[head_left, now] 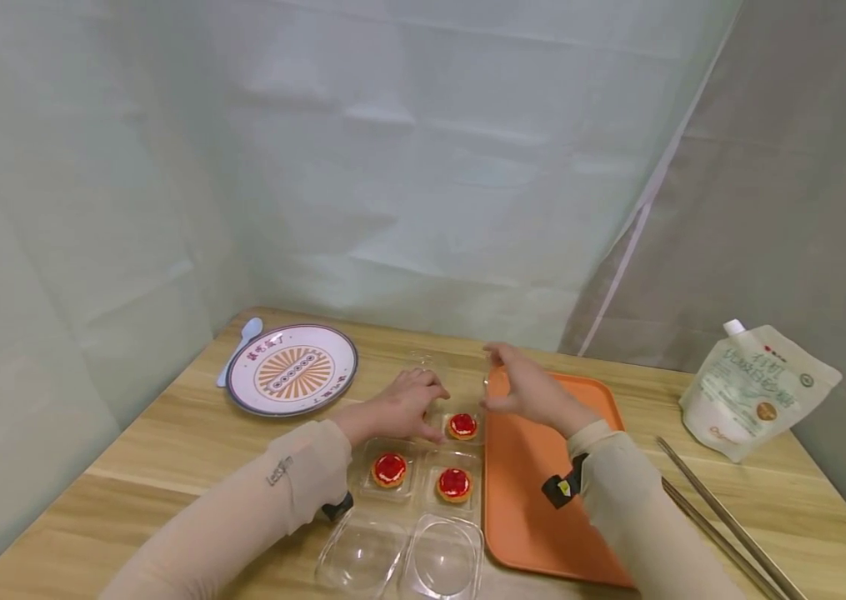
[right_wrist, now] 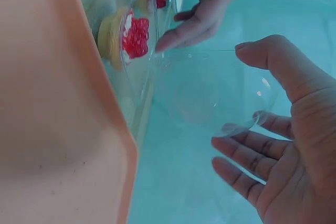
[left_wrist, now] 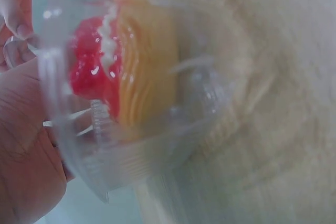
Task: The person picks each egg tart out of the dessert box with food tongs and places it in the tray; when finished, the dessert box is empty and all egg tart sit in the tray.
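My right hand point(head_left: 531, 387) is over the orange tray point(head_left: 535, 500). In the right wrist view its thumb and fingers hold opposite edges of a clear plastic lid point(right_wrist: 199, 87). My left hand point(head_left: 400, 404) reaches beside the farther red-topped tart point(head_left: 463, 426) in a clear container; its fingers look extended toward the container's edge, and whether they touch it cannot be told. Nearer to me two more red-topped tarts, a left one point(head_left: 389, 470) and a right one point(head_left: 455, 484), sit in clear containers. The left wrist view shows one tart point(left_wrist: 126, 66) close up through plastic.
Two clear dome lids, left point(head_left: 362, 554) and right point(head_left: 443, 554), lie toward the front. A patterned plate point(head_left: 295, 371) and a pale blue spoon point(head_left: 246, 337) are at back left. At right stand a spouted pouch point(head_left: 756, 392) and long metal chopsticks or tongs point(head_left: 723, 517).
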A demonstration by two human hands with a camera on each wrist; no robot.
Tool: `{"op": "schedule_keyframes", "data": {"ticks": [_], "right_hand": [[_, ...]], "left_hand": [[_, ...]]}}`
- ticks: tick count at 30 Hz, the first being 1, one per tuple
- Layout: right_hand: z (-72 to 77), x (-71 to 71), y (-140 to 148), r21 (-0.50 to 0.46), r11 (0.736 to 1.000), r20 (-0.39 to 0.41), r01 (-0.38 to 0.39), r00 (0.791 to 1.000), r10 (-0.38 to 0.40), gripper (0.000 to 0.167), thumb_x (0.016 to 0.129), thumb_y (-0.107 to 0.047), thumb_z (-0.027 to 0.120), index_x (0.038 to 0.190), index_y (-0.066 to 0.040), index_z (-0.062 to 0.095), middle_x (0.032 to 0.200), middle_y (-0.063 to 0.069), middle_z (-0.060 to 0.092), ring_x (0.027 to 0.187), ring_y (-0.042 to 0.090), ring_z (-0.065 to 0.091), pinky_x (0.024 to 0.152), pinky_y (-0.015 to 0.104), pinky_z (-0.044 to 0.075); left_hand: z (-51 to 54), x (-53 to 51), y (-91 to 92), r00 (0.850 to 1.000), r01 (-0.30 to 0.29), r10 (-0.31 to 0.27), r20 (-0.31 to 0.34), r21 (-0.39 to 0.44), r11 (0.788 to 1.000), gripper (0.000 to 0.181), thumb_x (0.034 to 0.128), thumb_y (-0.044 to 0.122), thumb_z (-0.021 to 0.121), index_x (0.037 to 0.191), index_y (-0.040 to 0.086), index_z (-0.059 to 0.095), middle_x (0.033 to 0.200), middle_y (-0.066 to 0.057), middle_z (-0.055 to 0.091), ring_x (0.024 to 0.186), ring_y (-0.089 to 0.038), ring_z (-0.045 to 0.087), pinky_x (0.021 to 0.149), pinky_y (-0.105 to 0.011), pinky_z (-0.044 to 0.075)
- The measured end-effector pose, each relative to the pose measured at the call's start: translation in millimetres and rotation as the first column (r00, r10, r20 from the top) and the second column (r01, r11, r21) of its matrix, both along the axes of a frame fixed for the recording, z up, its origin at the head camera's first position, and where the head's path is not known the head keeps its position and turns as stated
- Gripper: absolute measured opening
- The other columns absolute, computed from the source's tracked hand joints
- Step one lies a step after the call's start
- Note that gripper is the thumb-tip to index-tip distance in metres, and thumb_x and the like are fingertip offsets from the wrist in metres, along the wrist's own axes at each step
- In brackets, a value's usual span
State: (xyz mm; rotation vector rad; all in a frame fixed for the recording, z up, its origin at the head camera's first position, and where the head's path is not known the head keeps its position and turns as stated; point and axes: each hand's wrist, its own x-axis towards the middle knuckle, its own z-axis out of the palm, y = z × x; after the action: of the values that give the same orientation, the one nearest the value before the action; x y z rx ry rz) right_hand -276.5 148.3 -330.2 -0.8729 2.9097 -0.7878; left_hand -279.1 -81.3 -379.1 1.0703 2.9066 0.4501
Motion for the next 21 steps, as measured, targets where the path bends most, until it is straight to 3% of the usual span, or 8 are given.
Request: {"op": "schedule_keyframes", "data": {"ticks": [4,8,11,21], "right_hand": [[-1.2,-9.9,3,-0.076,0.997,0.026,-0.013,1.000,0.015,0.074,0.083,-0.021,0.072,0.142,0.000,0.032,0.137,0.022,0.049,0.122,0.037,0.051,0.095,0.052,0.050],[-7.1,-20.8,5,-0.165,0.986,0.115,-0.002,0.993,0.021,0.072,0.085,-0.017,0.071,0.142,-0.003,0.030,0.141,0.021,0.044,0.126,0.039,0.048,0.099,0.052,0.048],[-12.4,-27.1,5,-0.215,0.976,0.179,0.023,0.984,0.016,0.070,0.086,-0.014,0.068,0.143,-0.003,0.029,0.144,0.022,0.041,0.127,0.041,0.048,0.100,0.051,0.048],[-33.1,-45.7,2,-0.300,0.945,0.272,0.133,0.961,-0.049,0.071,0.086,-0.011,0.070,0.143,0.000,0.029,0.145,0.026,0.038,0.128,0.043,0.047,0.100,0.051,0.048]], "left_hand": [[1.3,0.6,0.6,1.000,-0.009,0.009,0.013,-0.006,1.000,0.066,0.0729,0.044,0.081,0.123,0.005,0.062,0.119,-0.007,0.055,0.116,-0.023,0.046,0.104,-0.040,0.038],[2.2,1.4,0.7,1.000,-0.017,0.017,0.024,-0.002,1.000,0.066,0.0731,0.043,0.081,0.123,0.005,0.062,0.120,-0.007,0.055,0.117,-0.023,0.046,0.104,-0.039,0.037],[2.0,2.0,0.7,0.999,-0.021,0.021,0.025,0.003,1.000,0.065,0.0728,0.042,0.081,0.123,0.005,0.062,0.119,-0.006,0.055,0.117,-0.023,0.046,0.104,-0.039,0.037],[2.7,3.9,1.6,1.000,-0.012,0.012,0.000,-0.001,1.000,0.063,0.0727,0.041,0.081,0.121,0.005,0.063,0.117,-0.007,0.055,0.115,-0.024,0.047,0.103,-0.040,0.038]]}}
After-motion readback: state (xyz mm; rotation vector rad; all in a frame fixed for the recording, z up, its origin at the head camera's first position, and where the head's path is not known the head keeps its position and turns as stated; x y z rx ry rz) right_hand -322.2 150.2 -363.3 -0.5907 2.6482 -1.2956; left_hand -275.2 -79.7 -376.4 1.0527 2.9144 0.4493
